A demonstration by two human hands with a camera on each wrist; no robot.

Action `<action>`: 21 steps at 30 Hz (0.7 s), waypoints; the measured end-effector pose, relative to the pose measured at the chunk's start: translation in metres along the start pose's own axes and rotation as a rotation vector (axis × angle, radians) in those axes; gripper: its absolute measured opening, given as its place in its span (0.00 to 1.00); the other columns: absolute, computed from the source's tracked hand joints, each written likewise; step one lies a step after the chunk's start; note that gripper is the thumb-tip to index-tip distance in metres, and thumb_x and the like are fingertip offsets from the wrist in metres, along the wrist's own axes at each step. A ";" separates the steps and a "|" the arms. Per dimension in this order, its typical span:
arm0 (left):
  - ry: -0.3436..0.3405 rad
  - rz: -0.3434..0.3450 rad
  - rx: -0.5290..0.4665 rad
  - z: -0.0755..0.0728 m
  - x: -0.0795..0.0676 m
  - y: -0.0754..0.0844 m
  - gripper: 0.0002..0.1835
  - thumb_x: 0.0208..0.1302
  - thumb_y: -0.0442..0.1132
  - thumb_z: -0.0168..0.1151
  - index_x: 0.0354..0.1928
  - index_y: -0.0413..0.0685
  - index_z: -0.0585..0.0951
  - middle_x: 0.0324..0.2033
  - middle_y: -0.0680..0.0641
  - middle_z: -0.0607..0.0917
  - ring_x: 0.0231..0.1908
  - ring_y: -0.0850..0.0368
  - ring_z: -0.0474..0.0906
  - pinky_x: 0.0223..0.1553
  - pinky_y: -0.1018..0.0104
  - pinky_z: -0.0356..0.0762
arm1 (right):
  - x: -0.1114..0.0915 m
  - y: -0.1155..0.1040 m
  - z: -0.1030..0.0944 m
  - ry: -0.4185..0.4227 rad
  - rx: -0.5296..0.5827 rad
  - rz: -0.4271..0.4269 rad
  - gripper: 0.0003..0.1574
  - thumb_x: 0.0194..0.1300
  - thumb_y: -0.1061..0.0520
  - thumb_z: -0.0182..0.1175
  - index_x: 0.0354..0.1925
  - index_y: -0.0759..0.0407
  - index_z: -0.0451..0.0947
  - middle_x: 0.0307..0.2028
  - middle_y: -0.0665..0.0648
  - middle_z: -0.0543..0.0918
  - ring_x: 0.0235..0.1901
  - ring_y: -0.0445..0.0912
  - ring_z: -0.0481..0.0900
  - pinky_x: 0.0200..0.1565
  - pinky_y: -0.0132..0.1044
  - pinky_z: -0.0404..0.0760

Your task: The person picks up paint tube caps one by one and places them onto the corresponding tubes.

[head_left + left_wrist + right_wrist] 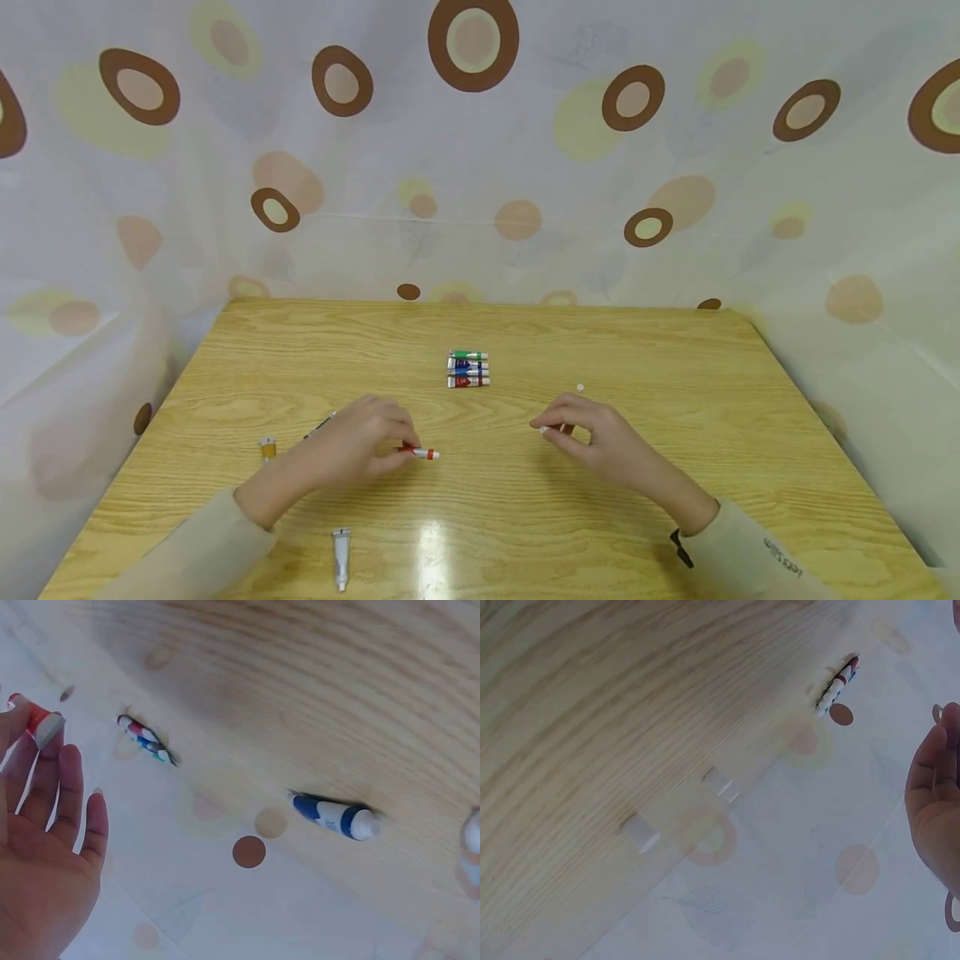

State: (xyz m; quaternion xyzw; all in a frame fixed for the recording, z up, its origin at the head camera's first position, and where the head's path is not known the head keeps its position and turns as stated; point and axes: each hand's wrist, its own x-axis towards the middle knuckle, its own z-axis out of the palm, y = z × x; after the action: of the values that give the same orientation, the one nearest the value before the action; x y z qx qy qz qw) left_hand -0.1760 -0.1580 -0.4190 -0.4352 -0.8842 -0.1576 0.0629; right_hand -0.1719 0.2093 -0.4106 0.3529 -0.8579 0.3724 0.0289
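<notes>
My left hand (367,442) pinches a red-and-white paint tube (426,454) between thumb and fingers, its white end pointing right. In the left wrist view that same tube (46,726) shows at the fingertips, partly covered by the thumb. Across from it, my right hand (592,433) has thumb and fingertips together on a small white cap (543,429), mostly hidden by the fingers. Just beyond the right hand, a white cap (580,387) lies on the table. Two white caps, one nearer (641,832) and one farther (720,784), stand on the wood in the right wrist view.
Several paint tubes (468,369) lie side by side in a row, green at the back and red in front. A dark blue tube (330,816) and an ochre tube (267,448) lie by the left forearm. Nearer is a silvery-white tube (341,558).
</notes>
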 end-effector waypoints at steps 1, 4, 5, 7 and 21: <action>0.012 -0.003 -0.005 -0.001 0.001 0.000 0.02 0.64 0.42 0.73 0.37 0.57 0.90 0.35 0.61 0.87 0.40 0.64 0.81 0.47 0.61 0.80 | 0.000 0.000 0.000 -0.004 0.002 0.009 0.12 0.72 0.63 0.63 0.49 0.53 0.88 0.40 0.51 0.87 0.36 0.31 0.77 0.35 0.32 0.81; 0.041 -0.020 -0.017 -0.005 0.006 0.001 0.02 0.63 0.42 0.74 0.38 0.57 0.91 0.36 0.60 0.89 0.40 0.63 0.82 0.48 0.60 0.81 | 0.000 0.000 0.000 -0.008 0.006 0.015 0.12 0.72 0.63 0.63 0.50 0.55 0.88 0.41 0.52 0.87 0.34 0.32 0.76 0.32 0.31 0.79; 0.054 -0.020 -0.020 -0.006 0.008 0.002 0.03 0.63 0.41 0.74 0.38 0.56 0.91 0.36 0.60 0.89 0.40 0.63 0.83 0.49 0.58 0.82 | 0.000 0.000 0.001 -0.002 0.000 0.010 0.12 0.71 0.63 0.63 0.50 0.55 0.88 0.41 0.53 0.87 0.34 0.31 0.76 0.32 0.31 0.79; 0.082 -0.025 -0.026 -0.009 0.012 0.003 0.04 0.62 0.42 0.75 0.38 0.56 0.91 0.36 0.59 0.90 0.41 0.62 0.84 0.50 0.56 0.82 | 0.001 0.000 0.001 0.017 -0.009 0.002 0.12 0.70 0.64 0.64 0.50 0.56 0.88 0.41 0.52 0.87 0.34 0.31 0.76 0.32 0.31 0.79; 0.280 -0.008 -0.059 -0.020 0.030 0.010 0.06 0.59 0.40 0.77 0.39 0.54 0.91 0.36 0.57 0.91 0.38 0.62 0.85 0.50 0.55 0.83 | 0.009 -0.002 -0.002 0.167 -0.009 -0.024 0.13 0.65 0.66 0.69 0.43 0.50 0.86 0.37 0.48 0.88 0.36 0.34 0.81 0.39 0.29 0.84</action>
State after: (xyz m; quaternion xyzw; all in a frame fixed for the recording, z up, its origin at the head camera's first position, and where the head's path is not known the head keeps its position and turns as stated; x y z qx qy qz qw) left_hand -0.1867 -0.1366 -0.3903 -0.4072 -0.8634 -0.2431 0.1722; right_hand -0.1779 0.2047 -0.4050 0.3305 -0.8498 0.3965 0.1065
